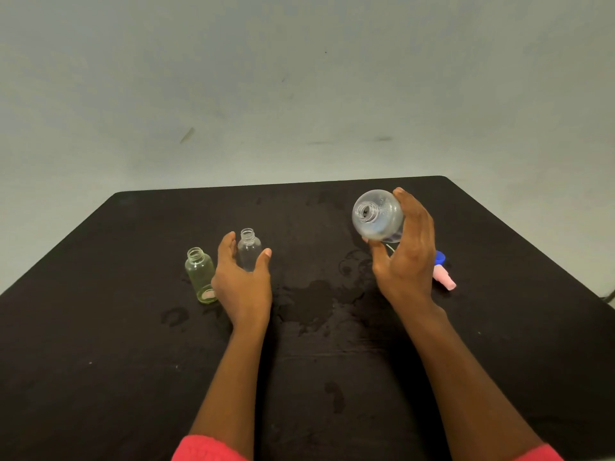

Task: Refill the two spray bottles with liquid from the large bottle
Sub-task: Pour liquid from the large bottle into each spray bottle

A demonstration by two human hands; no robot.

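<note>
Right hand (407, 261): holds large bottle (377, 216), uncapped, tilted, mouth toward the wearer.
Left hand (243, 281): fingers spread wide around clear spray bottle (249, 249), not yet clasped.
Green-tinted spray bottle (200, 274): upright, open, just outside left hand.
Bench (100, 361): wet patches between hands.
Risk: narrow necks; an unsteadied bottle may tip or the pour may miss.

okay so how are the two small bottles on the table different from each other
The green-tinted small bottle has a greenish cast and a pinkish mark near its base; the clear small bottle is colourless and shows no mark. The green-tinted one stands free, on the outer side of the left hand, nearer the camera; the clear one stands farther back, between that hand's thumb and fingers. Both are upright, uncapped, with threaded necks, on the black table.
</note>
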